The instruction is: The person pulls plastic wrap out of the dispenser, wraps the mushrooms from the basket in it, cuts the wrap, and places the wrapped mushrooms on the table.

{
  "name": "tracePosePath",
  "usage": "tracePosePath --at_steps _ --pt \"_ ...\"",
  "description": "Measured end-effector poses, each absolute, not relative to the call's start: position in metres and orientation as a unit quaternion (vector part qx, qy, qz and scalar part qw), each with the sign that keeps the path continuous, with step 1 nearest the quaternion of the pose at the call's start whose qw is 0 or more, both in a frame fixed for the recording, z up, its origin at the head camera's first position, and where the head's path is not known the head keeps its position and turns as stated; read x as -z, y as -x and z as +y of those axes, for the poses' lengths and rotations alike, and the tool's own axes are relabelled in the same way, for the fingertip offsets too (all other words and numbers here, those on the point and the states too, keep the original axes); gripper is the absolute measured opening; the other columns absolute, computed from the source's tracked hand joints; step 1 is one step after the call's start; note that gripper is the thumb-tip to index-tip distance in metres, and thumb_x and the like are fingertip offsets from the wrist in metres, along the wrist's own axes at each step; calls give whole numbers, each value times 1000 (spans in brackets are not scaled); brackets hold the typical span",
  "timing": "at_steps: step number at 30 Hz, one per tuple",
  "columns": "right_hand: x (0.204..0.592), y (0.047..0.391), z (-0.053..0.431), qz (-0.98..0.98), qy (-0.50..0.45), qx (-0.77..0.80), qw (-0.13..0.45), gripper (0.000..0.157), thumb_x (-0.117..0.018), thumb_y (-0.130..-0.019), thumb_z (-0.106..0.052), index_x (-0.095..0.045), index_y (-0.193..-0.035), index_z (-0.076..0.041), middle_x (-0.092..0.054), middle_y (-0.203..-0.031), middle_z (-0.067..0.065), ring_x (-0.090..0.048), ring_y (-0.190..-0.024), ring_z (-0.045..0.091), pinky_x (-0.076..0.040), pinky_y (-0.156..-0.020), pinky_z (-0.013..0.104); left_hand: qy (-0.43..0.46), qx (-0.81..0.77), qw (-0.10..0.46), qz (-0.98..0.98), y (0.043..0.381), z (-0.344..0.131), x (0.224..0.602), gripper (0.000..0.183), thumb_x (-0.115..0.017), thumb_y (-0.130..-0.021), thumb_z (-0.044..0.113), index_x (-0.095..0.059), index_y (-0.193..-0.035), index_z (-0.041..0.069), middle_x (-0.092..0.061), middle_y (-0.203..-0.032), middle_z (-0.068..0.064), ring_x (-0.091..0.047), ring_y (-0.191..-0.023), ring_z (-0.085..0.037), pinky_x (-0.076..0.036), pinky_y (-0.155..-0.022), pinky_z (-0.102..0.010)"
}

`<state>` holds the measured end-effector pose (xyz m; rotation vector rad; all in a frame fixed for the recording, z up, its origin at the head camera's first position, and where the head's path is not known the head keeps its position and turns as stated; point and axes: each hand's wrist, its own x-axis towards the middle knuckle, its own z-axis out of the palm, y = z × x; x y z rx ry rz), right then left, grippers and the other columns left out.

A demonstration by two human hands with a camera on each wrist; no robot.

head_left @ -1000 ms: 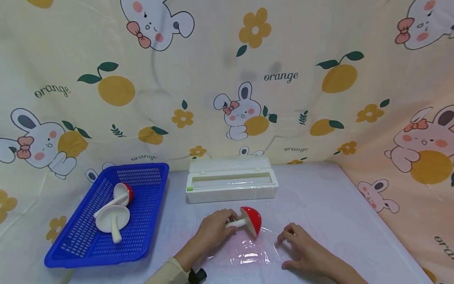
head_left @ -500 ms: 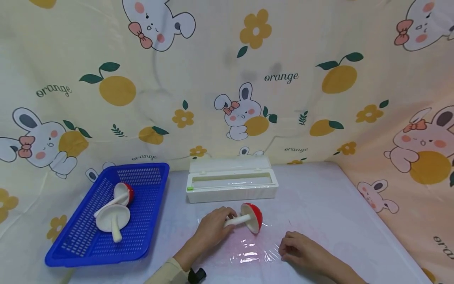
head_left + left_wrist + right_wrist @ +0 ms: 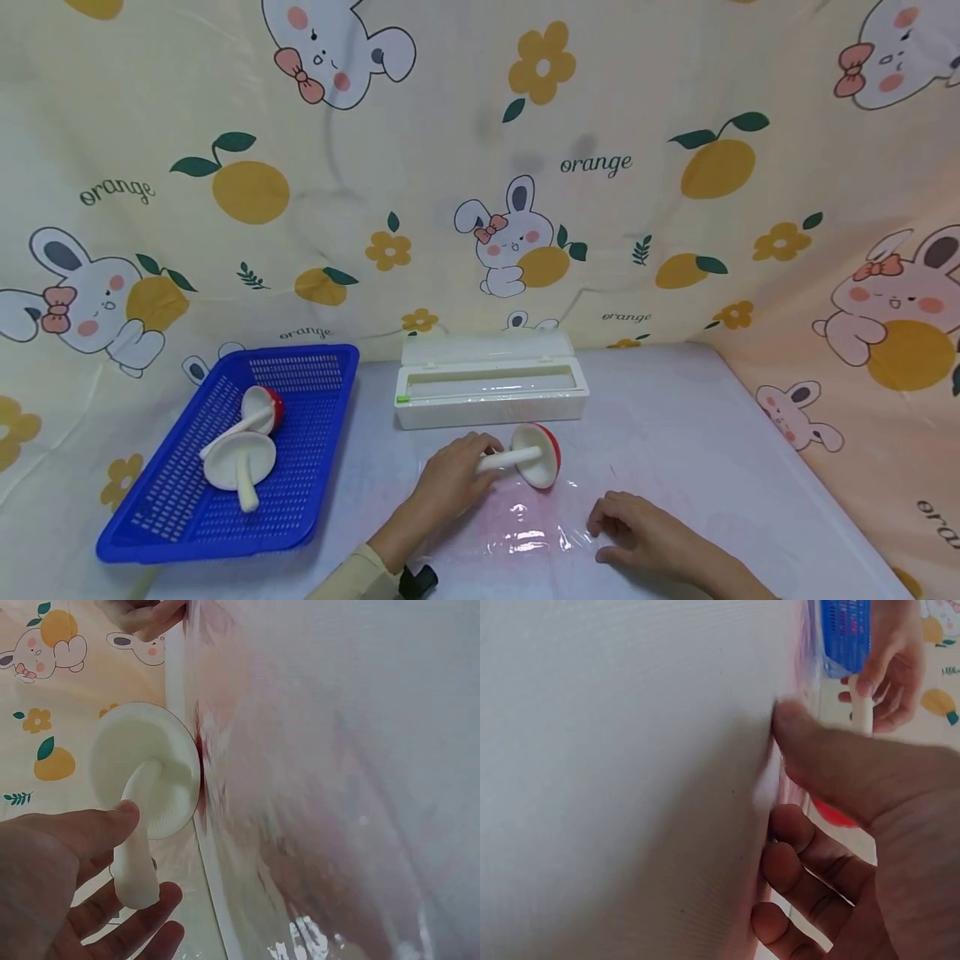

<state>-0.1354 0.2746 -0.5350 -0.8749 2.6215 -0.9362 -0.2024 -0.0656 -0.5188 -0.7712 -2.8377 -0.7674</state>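
Observation:
My left hand (image 3: pixel 452 477) pinches the white stem of a toy mushroom (image 3: pixel 537 457) with a red cap. The mushroom lies tilted on its side, pale underside facing me, over a sheet of clear plastic wrap (image 3: pixel 517 525) spread on the table. In the left wrist view, thumb and fingers lie around the stem (image 3: pixel 138 866). At the wrap's right edge rests my right hand (image 3: pixel 641 535), thumb apart from the loosely bent fingers. In the right wrist view its fingertips (image 3: pixel 781 866) touch the surface; I see nothing held between them.
Behind the hands stands a white plastic wrap dispenser (image 3: pixel 491 410) with its lid up. At the left is a blue basket (image 3: pixel 327 467) holding two more mushrooms (image 3: pixel 240 461). A patterned cloth (image 3: pixel 420 125) hangs behind the white table (image 3: pixel 660 417).
The mushroom's cap has tipped back and turned, showing more of its pale underside. My right hand's fingers and thumb drew together, then parted again near the wrap's edge.

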Motion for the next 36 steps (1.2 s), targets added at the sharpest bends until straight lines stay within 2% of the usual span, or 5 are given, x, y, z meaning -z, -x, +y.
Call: tracePosePath --at_steps 6,14,20,26,36 --pt "543 138 277 876 360 318 39 15 -80 -99 -25 -66 -104 -29 -55 -91 -20 -51 -83 -3 -48 -69 18 238 250 49 -937 201 -66 515 41 -85 -94 28 -67 -130 21 -71 -116 4 -64 -98 -12 -54 -80 -34" --pt "541 143 273 886 317 328 84 15 -77 -101 -23 -63 -98 -27 -54 -86 -21 -51 -79 -4 -48 -67 20 221 257 65 -938 194 -85 507 69 -86 -93 34 -53 -149 12 -66 -130 -5 -63 -117 -22 -57 -94 -43" --pt "538 143 273 892 281 332 120 14 -77 -102 -25 -63 -98 -26 -55 -86 -19 -52 -80 -2 -48 -69 21 223 272 57 -934 189 -114 508 53 -88 -91 27 -61 -133 9 -66 -120 -7 -62 -110 -23 -55 -92 -44" --pt "537 142 274 888 288 342 111 13 -76 -102 -24 -63 -99 -25 -56 -87 -19 -53 -81 -2 -48 -69 21 273 283 -24 -919 182 -148 516 29 -87 -92 31 -69 -111 17 -66 -106 4 -61 -101 -17 -54 -89 -38" --pt "541 141 279 858 356 363 68 24 -85 -95 -27 -65 -107 -21 -58 -87 -11 -53 -80 1 -49 -68 18 391 259 -75 -880 165 -177 526 39 -95 -76 47 -70 -100 31 -60 -112 16 -50 -109 -5 -47 -98 -31"
